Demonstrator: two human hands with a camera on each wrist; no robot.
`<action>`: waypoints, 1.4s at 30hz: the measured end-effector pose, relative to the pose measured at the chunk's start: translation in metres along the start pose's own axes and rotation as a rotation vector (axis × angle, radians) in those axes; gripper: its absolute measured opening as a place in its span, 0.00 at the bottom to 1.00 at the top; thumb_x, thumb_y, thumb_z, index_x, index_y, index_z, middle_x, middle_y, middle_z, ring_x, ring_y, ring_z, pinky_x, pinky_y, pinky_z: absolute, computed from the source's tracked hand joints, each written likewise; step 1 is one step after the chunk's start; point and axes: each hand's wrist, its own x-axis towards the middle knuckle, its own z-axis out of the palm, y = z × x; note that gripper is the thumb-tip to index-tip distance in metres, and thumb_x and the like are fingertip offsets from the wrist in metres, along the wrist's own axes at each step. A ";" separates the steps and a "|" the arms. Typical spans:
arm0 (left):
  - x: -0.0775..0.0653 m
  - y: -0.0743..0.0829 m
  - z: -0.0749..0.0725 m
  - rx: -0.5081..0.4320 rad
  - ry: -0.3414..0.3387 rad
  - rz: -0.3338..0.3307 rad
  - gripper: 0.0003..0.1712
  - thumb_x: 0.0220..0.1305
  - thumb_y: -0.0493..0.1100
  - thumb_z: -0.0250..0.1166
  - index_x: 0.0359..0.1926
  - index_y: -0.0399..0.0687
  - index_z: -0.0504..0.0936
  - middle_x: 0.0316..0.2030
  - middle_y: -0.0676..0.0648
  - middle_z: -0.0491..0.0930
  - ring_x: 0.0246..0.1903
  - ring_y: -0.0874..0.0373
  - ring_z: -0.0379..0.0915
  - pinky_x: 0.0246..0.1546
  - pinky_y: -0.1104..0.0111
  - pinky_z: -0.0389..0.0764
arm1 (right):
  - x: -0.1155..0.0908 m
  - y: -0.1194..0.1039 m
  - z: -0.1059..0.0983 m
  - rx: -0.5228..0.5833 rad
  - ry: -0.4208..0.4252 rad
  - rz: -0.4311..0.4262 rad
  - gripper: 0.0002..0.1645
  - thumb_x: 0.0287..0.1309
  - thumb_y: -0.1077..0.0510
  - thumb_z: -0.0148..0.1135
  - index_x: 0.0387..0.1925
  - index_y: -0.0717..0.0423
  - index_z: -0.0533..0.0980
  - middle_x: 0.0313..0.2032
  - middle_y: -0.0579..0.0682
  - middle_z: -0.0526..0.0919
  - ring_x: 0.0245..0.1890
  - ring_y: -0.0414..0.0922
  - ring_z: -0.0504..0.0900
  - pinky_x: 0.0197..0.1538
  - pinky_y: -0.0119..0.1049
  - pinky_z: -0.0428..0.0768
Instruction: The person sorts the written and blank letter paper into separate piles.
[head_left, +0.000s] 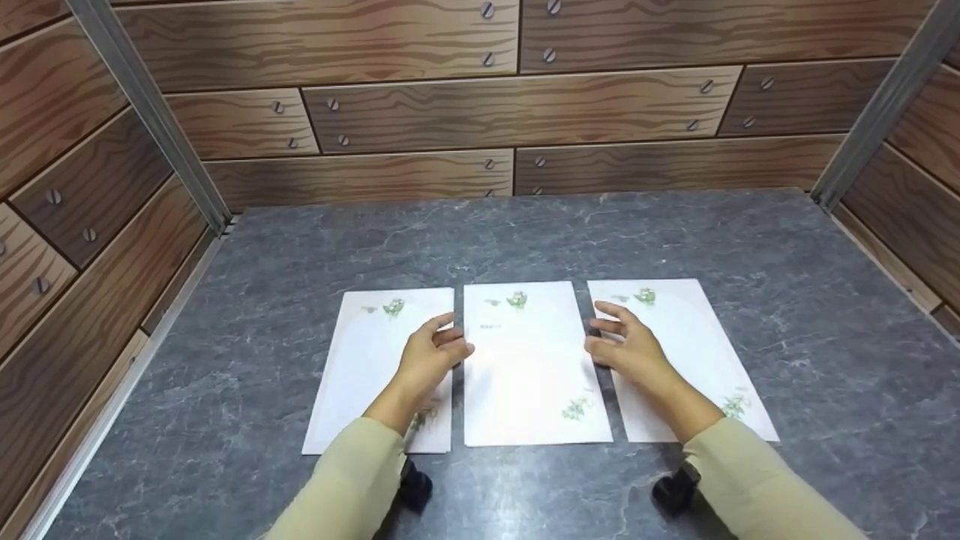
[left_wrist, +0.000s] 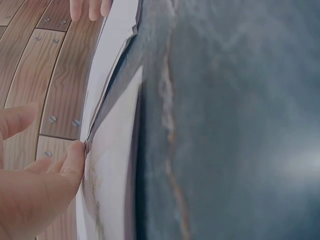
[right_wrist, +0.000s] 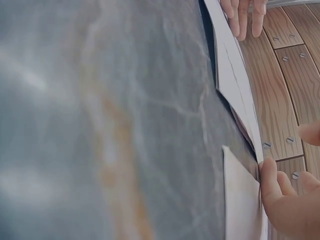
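Three piles of white paper sheets lie side by side: a left pile (head_left: 367, 360), a middle pile (head_left: 525, 367) and a right pile (head_left: 694, 341). Small green plant prints mark their corners, and the middle one bears a short printed line near its top left. Over the gap between left and middle piles is my left hand (head_left: 429, 358), its fingers loosely bent and holding nothing. My right hand (head_left: 634, 351) mirrors it by the gap between middle and right piles, also holding nothing. Whether fingertips touch the paper, I cannot tell.
The piles lie on a dark grey marble-patterned table (head_left: 225, 337). Wood-plank-patterned panels (head_left: 420, 112) rise at the back and both sides, with grey metal posts (head_left: 150, 112) at the corners. A black device (head_left: 415, 487) is strapped at each wrist.
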 end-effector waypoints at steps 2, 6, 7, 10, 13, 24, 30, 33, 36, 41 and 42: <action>-0.001 0.000 0.000 0.013 -0.007 0.008 0.37 0.62 0.32 0.62 0.69 0.33 0.58 0.60 0.35 0.68 0.58 0.45 0.68 0.54 0.64 0.75 | 0.000 0.001 0.000 0.004 -0.009 0.000 0.41 0.59 0.65 0.58 0.70 0.64 0.53 0.62 0.70 0.63 0.59 0.63 0.69 0.50 0.39 0.79; -0.002 0.000 -0.002 0.137 -0.030 0.045 0.34 0.59 0.30 0.64 0.66 0.31 0.63 0.58 0.36 0.69 0.59 0.45 0.67 0.53 0.66 0.75 | 0.000 0.003 0.000 -0.035 -0.045 -0.030 0.42 0.57 0.68 0.60 0.70 0.66 0.52 0.62 0.71 0.63 0.59 0.63 0.69 0.50 0.36 0.79; -0.002 0.001 -0.003 0.185 -0.036 0.064 0.34 0.59 0.29 0.65 0.65 0.31 0.64 0.57 0.36 0.70 0.58 0.45 0.67 0.54 0.66 0.74 | 0.000 0.003 0.000 -0.054 -0.057 -0.038 0.43 0.57 0.68 0.60 0.70 0.66 0.52 0.62 0.71 0.63 0.59 0.63 0.69 0.51 0.35 0.79; -0.003 0.002 -0.004 0.332 -0.048 0.104 0.34 0.56 0.31 0.69 0.63 0.34 0.69 0.57 0.38 0.72 0.58 0.46 0.67 0.56 0.65 0.73 | 0.000 0.005 0.000 -0.127 -0.076 -0.066 0.42 0.56 0.70 0.62 0.69 0.66 0.54 0.60 0.70 0.65 0.58 0.61 0.71 0.53 0.36 0.77; -0.003 0.003 -0.007 0.453 -0.070 0.135 0.37 0.52 0.33 0.72 0.64 0.38 0.69 0.59 0.38 0.71 0.59 0.44 0.66 0.58 0.61 0.71 | -0.001 0.006 0.000 -0.228 -0.088 -0.097 0.41 0.55 0.70 0.63 0.68 0.66 0.57 0.59 0.67 0.68 0.57 0.59 0.72 0.57 0.41 0.74; -0.006 0.006 -0.009 0.738 -0.153 0.128 0.50 0.38 0.37 0.80 0.66 0.43 0.68 0.65 0.42 0.66 0.65 0.44 0.59 0.64 0.54 0.61 | -0.002 0.007 -0.008 -0.706 -0.179 -0.221 0.55 0.42 0.46 0.76 0.68 0.61 0.61 0.64 0.63 0.65 0.65 0.63 0.60 0.66 0.57 0.56; -0.007 0.006 -0.008 0.788 -0.164 0.112 0.50 0.38 0.37 0.80 0.66 0.44 0.69 0.66 0.42 0.64 0.65 0.44 0.58 0.65 0.56 0.60 | -0.001 0.008 -0.009 -0.811 -0.250 -0.232 0.61 0.36 0.37 0.76 0.68 0.60 0.62 0.66 0.72 0.56 0.65 0.66 0.59 0.65 0.65 0.48; -0.007 0.006 -0.008 0.809 -0.162 0.103 0.49 0.38 0.39 0.80 0.66 0.46 0.70 0.66 0.41 0.63 0.65 0.43 0.57 0.65 0.54 0.58 | -0.001 0.008 -0.010 -0.820 -0.261 -0.232 0.61 0.36 0.37 0.76 0.69 0.60 0.62 0.66 0.72 0.56 0.65 0.65 0.59 0.65 0.66 0.46; -0.007 0.007 -0.008 0.837 -0.160 0.106 0.48 0.38 0.40 0.80 0.65 0.48 0.71 0.66 0.39 0.63 0.65 0.39 0.56 0.65 0.50 0.57 | -0.002 0.007 -0.010 -0.819 -0.271 -0.220 0.60 0.37 0.38 0.76 0.69 0.59 0.61 0.66 0.71 0.56 0.65 0.65 0.58 0.66 0.65 0.43; -0.006 0.008 -0.007 0.878 -0.173 0.125 0.46 0.40 0.42 0.80 0.64 0.48 0.72 0.66 0.38 0.63 0.64 0.37 0.57 0.65 0.47 0.57 | -0.003 0.004 -0.009 -0.817 -0.286 -0.189 0.58 0.39 0.41 0.76 0.69 0.57 0.61 0.67 0.68 0.56 0.67 0.62 0.57 0.67 0.64 0.39; -0.006 0.008 -0.006 0.887 -0.176 0.129 0.46 0.40 0.42 0.80 0.64 0.48 0.72 0.66 0.38 0.63 0.64 0.37 0.58 0.65 0.48 0.57 | -0.003 0.004 -0.009 -0.822 -0.289 -0.190 0.57 0.40 0.41 0.76 0.69 0.57 0.61 0.67 0.69 0.56 0.67 0.62 0.57 0.66 0.64 0.39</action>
